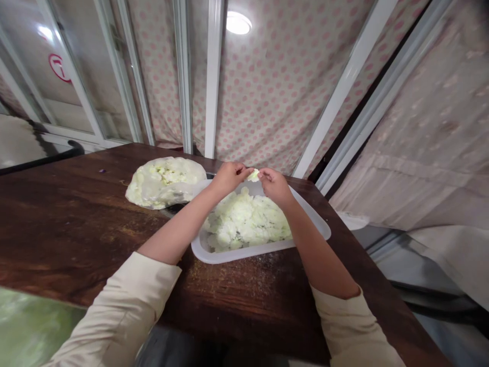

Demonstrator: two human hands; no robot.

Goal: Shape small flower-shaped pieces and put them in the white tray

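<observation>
Head view, and I've got both hands at the far side of the white tub (225,257), thumbs and fingers closed in a pinch. Left hand (229,178) has one edge of a small pale piece (253,175), right hand (275,186) the other, so it sits between the fingertips, up by the tub's far rim. Below, a heap (248,219) of greenish-white pieces covers much of the tub floor; a see-through bag (168,186) holding more lies just left, on the dark table (76,214). Looks like pulling apart, I'd judge: light grip, fingertips close together, a gentle twist rather than a yank, hands well over the tub so anything loose drops inside.
</observation>
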